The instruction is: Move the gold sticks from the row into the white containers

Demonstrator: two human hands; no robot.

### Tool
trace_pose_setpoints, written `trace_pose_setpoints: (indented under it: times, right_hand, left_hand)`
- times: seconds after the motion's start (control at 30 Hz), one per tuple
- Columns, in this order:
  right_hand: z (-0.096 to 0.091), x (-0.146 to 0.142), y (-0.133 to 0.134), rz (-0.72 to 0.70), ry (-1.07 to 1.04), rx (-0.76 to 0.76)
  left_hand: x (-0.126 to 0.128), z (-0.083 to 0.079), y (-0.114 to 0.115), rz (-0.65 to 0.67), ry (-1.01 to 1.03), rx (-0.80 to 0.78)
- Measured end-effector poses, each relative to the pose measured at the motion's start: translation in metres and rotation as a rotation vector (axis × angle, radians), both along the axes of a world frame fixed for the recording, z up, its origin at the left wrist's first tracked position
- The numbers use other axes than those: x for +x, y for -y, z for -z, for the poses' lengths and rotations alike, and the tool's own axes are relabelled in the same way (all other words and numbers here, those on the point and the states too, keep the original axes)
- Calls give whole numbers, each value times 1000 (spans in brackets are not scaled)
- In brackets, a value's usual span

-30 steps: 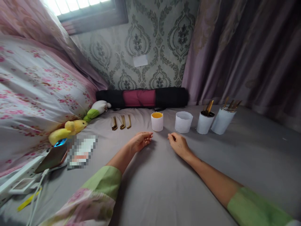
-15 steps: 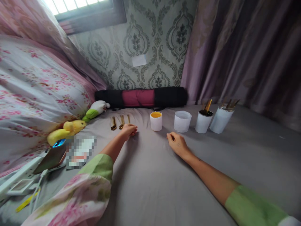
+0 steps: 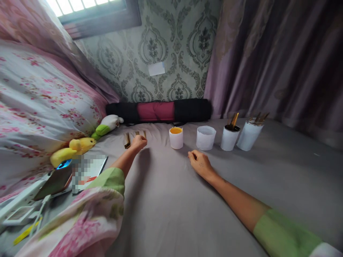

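My left hand (image 3: 139, 142) is closed over the sheet, right at the small gold-brown bundles, and partly covers the middle one. Whatever its fingers hold, if anything, is hidden. To its left lies one bundle of thin gold strips (image 3: 127, 141); another slim gold piece (image 3: 144, 134) shows just behind the hand. My right hand (image 3: 199, 163) rests on the sheet in a loose fist, with nothing visible in it. Beyond it stand a white cup with a yellow inside (image 3: 176, 140) and a wider white cup (image 3: 205, 139).
On the right are a white container with gold sticks (image 3: 229, 141) and a taller white jar (image 3: 248, 137) holding thin sticks. A black and maroon roll (image 3: 155, 111) lies along the wall. At left are plush toys (image 3: 80, 144), a phone (image 3: 53, 182) and a power strip (image 3: 18, 200).
My left hand has moved left and slightly away from me, onto the middle gold bundle. My right hand stays curled on the sheet. The whole view has shifted slightly.
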State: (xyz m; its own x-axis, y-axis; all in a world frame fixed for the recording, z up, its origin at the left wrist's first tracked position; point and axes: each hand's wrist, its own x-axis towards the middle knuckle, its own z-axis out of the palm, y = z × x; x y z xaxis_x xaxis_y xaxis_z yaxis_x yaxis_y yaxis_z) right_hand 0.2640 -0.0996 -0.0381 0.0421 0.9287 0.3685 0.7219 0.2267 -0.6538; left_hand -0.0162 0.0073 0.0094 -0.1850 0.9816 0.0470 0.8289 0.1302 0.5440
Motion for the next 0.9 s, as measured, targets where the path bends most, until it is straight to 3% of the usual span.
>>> trace_pose_setpoints:
  times: [0.37, 0.9]
  right_hand:
    - [1, 0, 0, -9, 3, -1]
    - [1, 0, 0, -17, -9, -12]
  left_hand:
    - [-9, 3, -8, -10, -240, 19]
    - [-3, 10, -8, 23, -330, 32]
